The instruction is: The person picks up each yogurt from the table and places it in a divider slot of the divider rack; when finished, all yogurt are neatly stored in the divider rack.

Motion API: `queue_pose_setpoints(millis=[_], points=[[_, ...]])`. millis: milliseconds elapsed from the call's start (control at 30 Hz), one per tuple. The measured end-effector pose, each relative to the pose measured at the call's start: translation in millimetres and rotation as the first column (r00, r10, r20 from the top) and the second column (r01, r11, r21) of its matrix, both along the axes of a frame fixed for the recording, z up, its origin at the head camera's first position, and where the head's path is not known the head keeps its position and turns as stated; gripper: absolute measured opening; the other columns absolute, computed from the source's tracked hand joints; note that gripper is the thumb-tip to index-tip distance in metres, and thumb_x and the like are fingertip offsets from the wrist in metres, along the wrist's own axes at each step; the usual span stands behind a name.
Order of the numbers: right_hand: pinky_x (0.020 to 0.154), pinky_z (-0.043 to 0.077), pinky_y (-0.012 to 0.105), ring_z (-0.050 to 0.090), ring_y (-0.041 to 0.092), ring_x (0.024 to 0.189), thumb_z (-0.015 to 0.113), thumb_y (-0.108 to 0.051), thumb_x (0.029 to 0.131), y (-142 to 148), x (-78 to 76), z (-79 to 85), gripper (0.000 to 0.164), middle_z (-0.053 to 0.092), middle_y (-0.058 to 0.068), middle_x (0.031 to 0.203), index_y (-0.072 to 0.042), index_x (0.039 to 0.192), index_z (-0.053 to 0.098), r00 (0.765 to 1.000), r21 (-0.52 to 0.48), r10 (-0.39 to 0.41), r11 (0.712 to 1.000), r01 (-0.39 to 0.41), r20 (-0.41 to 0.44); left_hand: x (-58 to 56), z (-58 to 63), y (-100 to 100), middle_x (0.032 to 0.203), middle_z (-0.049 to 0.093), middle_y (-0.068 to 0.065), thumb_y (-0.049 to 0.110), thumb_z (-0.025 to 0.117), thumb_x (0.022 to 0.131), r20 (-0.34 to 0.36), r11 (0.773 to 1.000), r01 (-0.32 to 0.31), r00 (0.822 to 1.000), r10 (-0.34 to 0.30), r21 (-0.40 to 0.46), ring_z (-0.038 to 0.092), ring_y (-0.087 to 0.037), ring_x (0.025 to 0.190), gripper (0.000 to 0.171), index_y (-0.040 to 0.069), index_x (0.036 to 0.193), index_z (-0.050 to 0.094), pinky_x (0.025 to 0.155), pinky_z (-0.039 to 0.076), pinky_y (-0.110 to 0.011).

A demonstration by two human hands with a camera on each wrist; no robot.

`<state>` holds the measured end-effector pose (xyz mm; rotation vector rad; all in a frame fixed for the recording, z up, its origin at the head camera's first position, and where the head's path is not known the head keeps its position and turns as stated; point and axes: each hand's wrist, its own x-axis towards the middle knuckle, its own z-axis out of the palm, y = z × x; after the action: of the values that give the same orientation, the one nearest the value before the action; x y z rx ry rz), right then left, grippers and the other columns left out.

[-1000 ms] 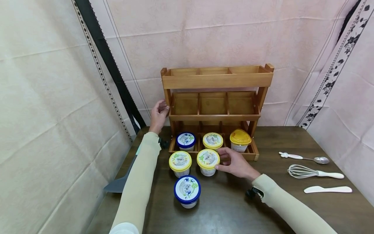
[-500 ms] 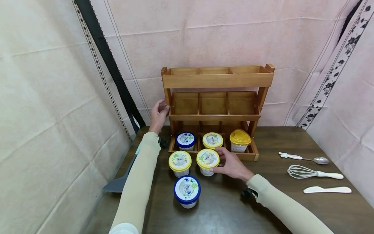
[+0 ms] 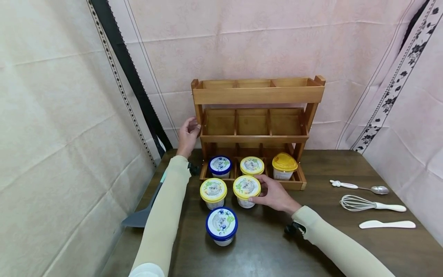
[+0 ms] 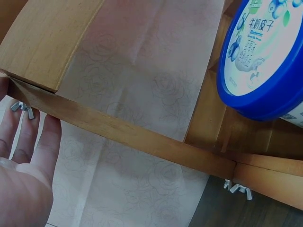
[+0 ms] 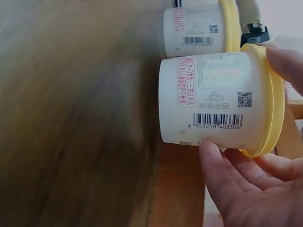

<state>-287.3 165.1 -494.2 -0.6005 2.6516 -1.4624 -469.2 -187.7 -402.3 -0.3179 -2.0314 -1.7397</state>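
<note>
My right hand (image 3: pixel 277 194) holds a white tub with a yellow lid (image 3: pixel 247 187) from its right side. In the right wrist view, the thumb lies at the lid and the fingers (image 5: pixel 220 175) at the opposite side of the tub (image 5: pixel 213 99), by its barcode. My left hand (image 3: pixel 188 134) grips the left side post of a wooden three-tier rack (image 3: pixel 254 139); in the left wrist view its fingers (image 4: pixel 47 142) reach the post (image 4: pixel 123 132) near a wing nut. Another yellow-lidded tub (image 3: pixel 213 191) and a blue-lidded tub (image 3: pixel 222 224) stand in front of the rack.
The rack's bottom tier bears a blue-lidded tub (image 3: pixel 220 165), a yellow-lidded tub (image 3: pixel 252 166) and a domed yellow-lidded tub (image 3: pixel 285 165). At right lie a spoon (image 3: pixel 360 187), a whisk (image 3: pixel 373 204) and a white spreader (image 3: pixel 387 224). A grey-bladed utensil (image 3: pixel 138 218) lies beside the left sleeve.
My right hand has moved slightly left, its thumb and fingers coming closer round the yellow-lidded tub. The left hand has stayed at the rack's post.
</note>
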Motion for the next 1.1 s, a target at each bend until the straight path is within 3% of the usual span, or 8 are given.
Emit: queue_pose_setpoints(millis=[200, 400, 800, 1100], points=[[0.094, 0.063, 0.039, 0.067, 0.028, 0.119, 0.093, -0.044, 0.079, 6, 6.9, 9.4, 0.086, 0.064, 0.006, 0.139, -0.018, 0.149, 0.05, 1.0, -0.029, 0.012, 1.0, -0.011, 0.013, -0.3, -0.1, 0, 0.136, 0.063, -0.009, 0.023, 0.067, 0.106, 0.006, 1.0, 0.007, 1.0, -0.007, 0.01, 0.06, -0.025, 0.126, 0.038, 0.023, 0.143, 0.062, 0.111, 0.053, -0.044], [0.093, 0.063, 0.037, 0.067, 0.028, 0.117, 0.093, -0.039, 0.081, 13, 12.8, 22.9, 0.084, 0.064, 0.008, 0.137, -0.016, 0.149, 0.049, 0.999, -0.046, 0.016, 0.999, -0.017, -0.028, 0.0, -1.6, -1, 0.136, 0.063, -0.008, 0.024, 0.066, 0.106, 0.012, 1.0, 0.007, 1.0, -0.007, 0.009, 0.06, -0.024, 0.126, 0.038, 0.023, 0.143, 0.062, 0.111, 0.053, -0.044], [0.091, 0.062, 0.031, 0.064, 0.033, 0.113, 0.094, -0.035, 0.081, 23, 9.5, 53.6, 0.088, 0.061, 0.01, 0.138, -0.013, 0.153, 0.048, 0.993, -0.088, -0.032, 0.996, 0.023, -0.11, -2.4, 0.3, 0, 0.138, 0.062, -0.007, 0.026, 0.066, 0.106, 0.026, 1.0, 0.005, 1.0, -0.006, 0.013, 0.059, -0.024, 0.127, 0.038, 0.025, 0.144, 0.061, 0.113, 0.052, -0.044], [0.097, 0.061, 0.048, 0.063, 0.03, 0.119, 0.092, -0.029, 0.084, 39, 0.9, 81.1, 0.083, 0.06, 0.01, 0.139, -0.014, 0.154, 0.048, 0.981, -0.117, -0.07, 0.992, 0.049, -0.183, -2.2, 0.2, 0, 0.138, 0.062, -0.005, 0.026, 0.066, 0.106, 0.032, 1.0, 0.01, 0.999, -0.011, 0.016, 0.059, -0.023, 0.127, 0.037, 0.027, 0.143, 0.062, 0.112, 0.053, -0.045]])
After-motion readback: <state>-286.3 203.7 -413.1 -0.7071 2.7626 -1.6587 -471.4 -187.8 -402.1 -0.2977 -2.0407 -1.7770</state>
